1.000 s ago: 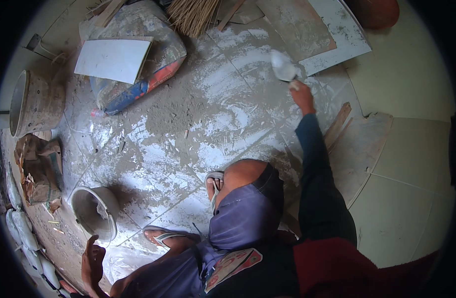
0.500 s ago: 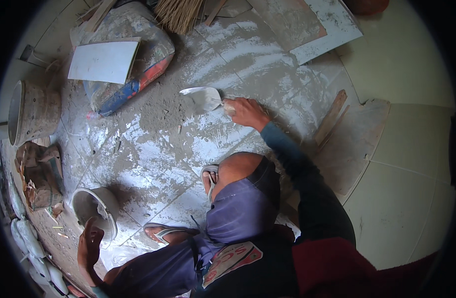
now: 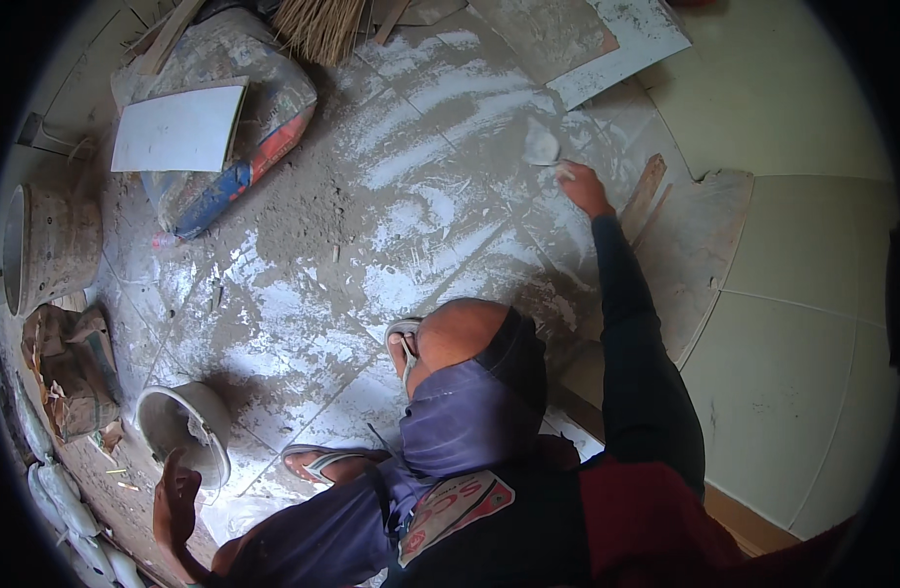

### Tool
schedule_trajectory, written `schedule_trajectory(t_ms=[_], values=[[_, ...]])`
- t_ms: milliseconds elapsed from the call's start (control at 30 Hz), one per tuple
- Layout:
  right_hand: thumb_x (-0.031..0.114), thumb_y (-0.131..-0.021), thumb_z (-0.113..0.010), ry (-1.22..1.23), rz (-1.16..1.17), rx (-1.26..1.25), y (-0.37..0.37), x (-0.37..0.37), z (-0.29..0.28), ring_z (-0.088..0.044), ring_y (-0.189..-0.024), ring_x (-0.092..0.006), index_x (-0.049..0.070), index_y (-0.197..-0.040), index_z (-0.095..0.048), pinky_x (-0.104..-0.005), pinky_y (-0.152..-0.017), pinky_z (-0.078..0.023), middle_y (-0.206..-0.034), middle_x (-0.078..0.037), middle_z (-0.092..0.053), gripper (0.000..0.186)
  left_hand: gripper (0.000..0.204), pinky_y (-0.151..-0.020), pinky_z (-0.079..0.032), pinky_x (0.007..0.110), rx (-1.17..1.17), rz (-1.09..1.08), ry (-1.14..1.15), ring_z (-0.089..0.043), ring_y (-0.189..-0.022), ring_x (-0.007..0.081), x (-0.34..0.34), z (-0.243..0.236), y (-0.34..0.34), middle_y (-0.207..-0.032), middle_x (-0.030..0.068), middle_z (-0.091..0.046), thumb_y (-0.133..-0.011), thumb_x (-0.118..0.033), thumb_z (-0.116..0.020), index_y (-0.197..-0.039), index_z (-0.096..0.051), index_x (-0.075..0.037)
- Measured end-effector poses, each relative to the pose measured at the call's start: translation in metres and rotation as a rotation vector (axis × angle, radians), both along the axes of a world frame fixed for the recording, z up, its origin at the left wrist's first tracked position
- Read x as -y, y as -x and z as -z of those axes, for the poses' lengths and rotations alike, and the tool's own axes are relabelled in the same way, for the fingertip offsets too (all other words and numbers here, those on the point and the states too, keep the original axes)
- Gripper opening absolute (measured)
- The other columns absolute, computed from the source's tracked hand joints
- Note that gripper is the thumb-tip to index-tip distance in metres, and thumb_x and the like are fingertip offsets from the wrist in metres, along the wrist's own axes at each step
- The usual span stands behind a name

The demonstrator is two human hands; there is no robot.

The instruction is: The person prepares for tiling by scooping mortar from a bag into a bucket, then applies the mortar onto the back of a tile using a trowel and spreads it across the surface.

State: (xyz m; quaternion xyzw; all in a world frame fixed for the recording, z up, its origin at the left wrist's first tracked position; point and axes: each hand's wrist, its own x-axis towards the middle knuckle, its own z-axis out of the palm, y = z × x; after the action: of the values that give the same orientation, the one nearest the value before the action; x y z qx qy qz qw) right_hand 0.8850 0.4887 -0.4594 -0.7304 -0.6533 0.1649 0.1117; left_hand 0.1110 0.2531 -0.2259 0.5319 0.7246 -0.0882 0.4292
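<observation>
Trowel [image 3: 541,145] gripped in right hand [image 3: 585,189] | floor [image 3: 396,162] looks part-scraped, pale streaks showing — grey grit [image 3: 308,230] remains | left hand [image 3: 175,502] apparently empty, fingers loosely parted, near bucket [image 3: 213,400]

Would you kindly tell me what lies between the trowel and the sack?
In the head view, grey-smeared tiled floor lies between the trowel and sack.

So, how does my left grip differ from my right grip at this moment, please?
The right grip is closed on the trowel, while the left grip is loosely curved with nothing visible in it. The right grip is far out in front, over the smeared floor; the left grip is low at the left, by the bucket, and whether it touches is unclear. Both are bare.
</observation>
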Motion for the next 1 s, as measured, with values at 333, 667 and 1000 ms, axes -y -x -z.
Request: schedule_trajectory(t_ms=[333,667,1000], values=[[0.024,-0.08,-0.063,0.041,0.144,-0.037,0.079,0.055,-0.013,-0.059,-0.094,-0.0405,0.009,-0.111,-0.058,-0.0475,-0.079,-0.047,-0.099,-0.019,-0.064,0.035,0.047,-0.078,-0.048,0.042,-0.002,0.045,-0.036,-0.059,-0.081,0.0295,-0.017,-0.004,-0.009,-0.088,0.0168,-0.061,-0.091,-0.022,-0.054,-0.135,-0.041,-0.01],[0.012,-0.076,-0.061,-0.124,0.001,-0.217,0.065,0.076,0.012,-0.061,-0.08,-0.0382,0.008,-0.093,-0.063,-0.0424,-0.069,-0.049,-0.083,-0.018,-0.064,0.018,0.046,-0.078,-0.047,0.042,-0.045,0.165,0.031,-0.062,-0.085,0.0322,-0.041,0.008,-0.014,-0.089,0.0206,-0.063,-0.091,-0.019,-0.054,-0.135,-0.042,-0.01],[0.024,-0.084,-0.057,0.033,0.218,-0.33,0.155,0.129,-0.002,-0.059,-0.093,-0.0407,0.003,-0.111,-0.056,-0.0466,-0.079,-0.047,-0.098,-0.022,-0.062,0.034,0.045,-0.084,-0.046,0.044,0.018,0.206,-0.003,-0.06,-0.091,0.0356,-0.069,0.015,-0.028,-0.098,0.0205,-0.063,-0.092,-0.021,-0.054,-0.135,-0.043,-0.013]])
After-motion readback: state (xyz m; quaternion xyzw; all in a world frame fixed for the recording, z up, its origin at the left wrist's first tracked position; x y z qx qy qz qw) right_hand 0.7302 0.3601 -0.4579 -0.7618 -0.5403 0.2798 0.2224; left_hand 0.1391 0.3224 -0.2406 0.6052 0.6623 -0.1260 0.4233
